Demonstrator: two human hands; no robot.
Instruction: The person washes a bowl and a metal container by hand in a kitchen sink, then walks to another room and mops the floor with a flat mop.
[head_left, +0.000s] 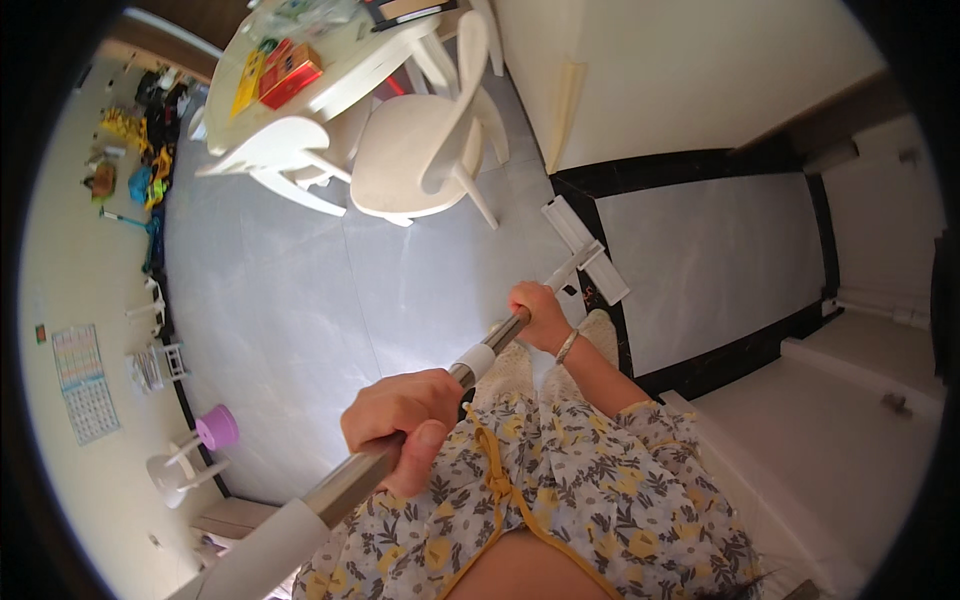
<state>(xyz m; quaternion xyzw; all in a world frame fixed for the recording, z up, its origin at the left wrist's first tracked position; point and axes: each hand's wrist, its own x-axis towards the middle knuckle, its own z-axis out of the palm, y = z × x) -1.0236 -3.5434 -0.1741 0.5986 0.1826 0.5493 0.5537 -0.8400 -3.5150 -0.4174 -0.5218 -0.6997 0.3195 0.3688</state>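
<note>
A flat mop with a metal and white plastic pole (474, 363) runs diagonally from the lower left towards the upper right. My left hand (405, 427) is wrapped around the metal upper part of the pole, its thumb on the near side. Lower down, my right hand (544, 316), with a bracelet at the wrist, grips the same pole. The white rectangular mop head (585, 249) is at the black floor border (600, 225), beyond my feet. Its underside is hidden. Both my legs (506, 371) show below a floral garment.
White chairs (409, 154) stand by a round table (225, 124) holding a red box (291, 75). Along the left wall are a purple bucket (217, 427), a white stool (169, 480) and assorted items. A pale wall corner (564, 120) rises just beyond the mop head. White ledges (810, 427) flank my right side.
</note>
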